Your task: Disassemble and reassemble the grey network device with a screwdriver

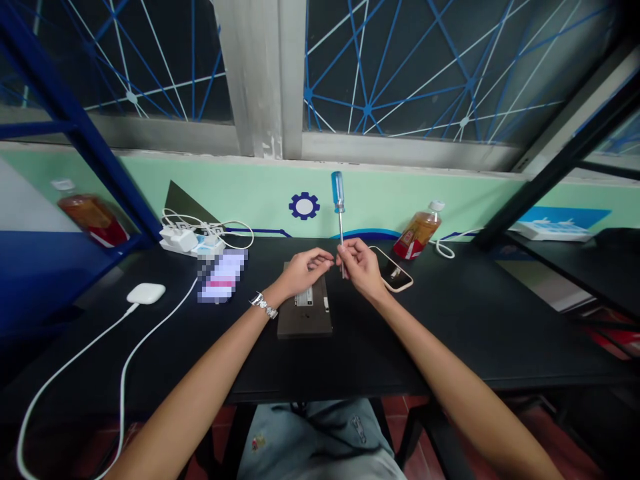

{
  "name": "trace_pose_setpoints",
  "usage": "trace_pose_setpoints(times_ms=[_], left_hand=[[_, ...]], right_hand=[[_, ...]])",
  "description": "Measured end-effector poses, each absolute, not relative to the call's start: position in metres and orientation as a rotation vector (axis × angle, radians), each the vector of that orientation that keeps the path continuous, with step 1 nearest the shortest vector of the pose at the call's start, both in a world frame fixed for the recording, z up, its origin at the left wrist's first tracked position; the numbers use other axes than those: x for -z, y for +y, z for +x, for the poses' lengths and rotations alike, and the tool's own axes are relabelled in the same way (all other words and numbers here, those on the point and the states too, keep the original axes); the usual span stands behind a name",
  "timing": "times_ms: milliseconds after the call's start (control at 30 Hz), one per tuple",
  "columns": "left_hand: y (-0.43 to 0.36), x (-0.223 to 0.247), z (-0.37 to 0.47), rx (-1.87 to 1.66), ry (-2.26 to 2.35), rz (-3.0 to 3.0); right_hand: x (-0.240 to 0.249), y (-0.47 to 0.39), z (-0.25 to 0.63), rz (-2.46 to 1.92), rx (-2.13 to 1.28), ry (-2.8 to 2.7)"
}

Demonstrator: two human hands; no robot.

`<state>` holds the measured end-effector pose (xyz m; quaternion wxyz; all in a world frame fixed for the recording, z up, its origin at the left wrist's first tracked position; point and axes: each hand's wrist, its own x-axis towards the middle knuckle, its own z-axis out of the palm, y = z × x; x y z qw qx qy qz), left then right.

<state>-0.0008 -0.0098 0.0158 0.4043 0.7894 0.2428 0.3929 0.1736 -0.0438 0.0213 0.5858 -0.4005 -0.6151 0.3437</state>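
My right hand (361, 267) grips a screwdriver (339, 197) by its metal shaft. Its clear blue handle points up and its tip points down. Close beside it, my left hand (306, 270) has thumb and forefinger pinched together. Anything between those fingertips is too small to make out. Under my left hand lies a flat, dark grey rectangular case (304, 321) with a white label near its middle. My left hand covers the case's far part. The screwdriver tip is just right of the case, above the desk.
On the black desk (380, 353), a phone (399, 275) lies right of my hands, with a drink bottle (419, 230) behind it. To the left are a lit phone (223, 277), a power strip (193, 243), a white earbud case (145, 293) and trailing white cables.
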Motion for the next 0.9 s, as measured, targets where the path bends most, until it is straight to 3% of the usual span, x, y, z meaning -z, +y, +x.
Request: trace_pose_setpoints(times_ms=[167, 533, 900], left_hand=[[-0.012, -0.014, -0.002, -0.96, 0.54, 1.85], [-0.001, -0.005, -0.005, -1.037, 0.734, 1.941], [0.002, 0.0, -0.009, -1.018, 0.735, 1.972]], right_hand=[[-0.023, -0.045, 0.166, -0.828, -0.809, -1.455], [-0.027, -0.044, 0.161, -1.1, -0.511, -1.77], [-0.022, -0.043, 0.162, -1.061, -0.522, -1.815]])
